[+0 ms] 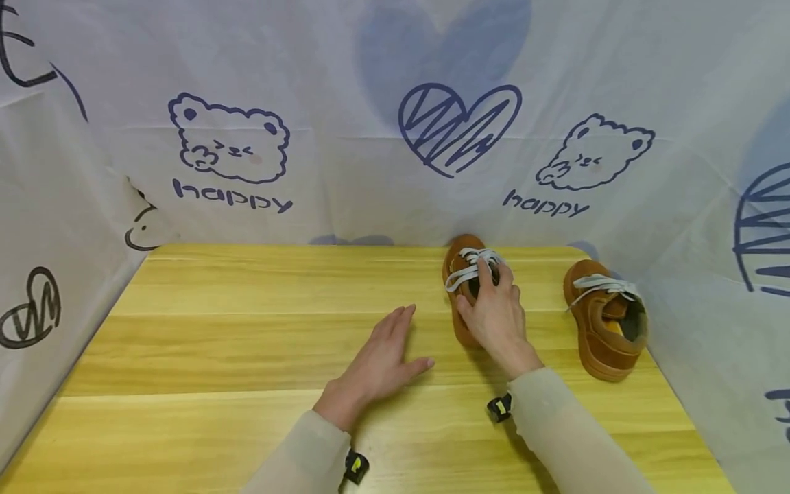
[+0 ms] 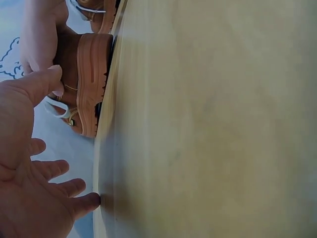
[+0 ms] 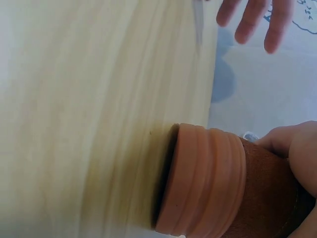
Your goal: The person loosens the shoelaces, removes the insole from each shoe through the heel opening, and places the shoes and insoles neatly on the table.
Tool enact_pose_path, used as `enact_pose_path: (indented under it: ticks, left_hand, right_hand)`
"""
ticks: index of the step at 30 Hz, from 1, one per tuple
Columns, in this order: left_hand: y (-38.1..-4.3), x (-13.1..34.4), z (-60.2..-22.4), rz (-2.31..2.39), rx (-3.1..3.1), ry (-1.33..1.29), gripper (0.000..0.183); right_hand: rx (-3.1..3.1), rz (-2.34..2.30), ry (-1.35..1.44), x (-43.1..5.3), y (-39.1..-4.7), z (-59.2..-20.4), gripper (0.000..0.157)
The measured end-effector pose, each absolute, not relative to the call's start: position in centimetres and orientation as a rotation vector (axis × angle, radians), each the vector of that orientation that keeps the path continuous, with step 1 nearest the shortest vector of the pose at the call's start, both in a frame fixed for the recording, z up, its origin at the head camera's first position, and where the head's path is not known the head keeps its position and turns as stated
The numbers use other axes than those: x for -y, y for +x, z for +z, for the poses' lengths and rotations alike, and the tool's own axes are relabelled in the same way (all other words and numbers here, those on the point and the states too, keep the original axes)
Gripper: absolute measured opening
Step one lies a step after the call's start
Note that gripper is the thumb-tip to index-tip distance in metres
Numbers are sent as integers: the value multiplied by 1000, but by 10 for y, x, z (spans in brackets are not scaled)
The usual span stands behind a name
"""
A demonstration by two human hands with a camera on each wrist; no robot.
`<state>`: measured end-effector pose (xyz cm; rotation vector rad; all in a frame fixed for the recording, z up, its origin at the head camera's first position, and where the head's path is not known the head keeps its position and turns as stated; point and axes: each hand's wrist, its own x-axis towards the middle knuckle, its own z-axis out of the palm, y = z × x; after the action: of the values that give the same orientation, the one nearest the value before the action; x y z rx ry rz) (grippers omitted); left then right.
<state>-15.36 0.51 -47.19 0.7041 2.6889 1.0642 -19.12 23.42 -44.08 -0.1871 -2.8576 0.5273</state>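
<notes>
A brown lace-up shoe [image 1: 455, 264] with white laces stands upright on the wooden table, toe toward the back wall. My right hand [image 1: 496, 315] grips it from above at the ankle opening, thumb on the left side and fingers over the laces. The right wrist view shows the heel and thick ribbed sole of this shoe [image 3: 208, 183] close over the table. My left hand [image 1: 382, 357] is held with straight fingers to the left of the shoe and holds nothing. In the left wrist view its thumb overlaps the shoe's side [image 2: 91, 84].
A matching brown shoe [image 1: 595, 343] stands on the right of the table [image 1: 216, 343], its white laces loose. White cloth [image 1: 345, 171] printed with hearts, bears and words hangs behind the table and along both sides. A small dark device sits at each wrist.
</notes>
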Motion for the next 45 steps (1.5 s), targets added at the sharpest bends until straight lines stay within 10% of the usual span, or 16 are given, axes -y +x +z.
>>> enact_pose_path:
  ticks: [45]
  left_hand:
    - [-127, 50, -444, 834, -2826, 789, 122]
  right_hand:
    - [2811, 581, 185, -151, -90, -435, 86]
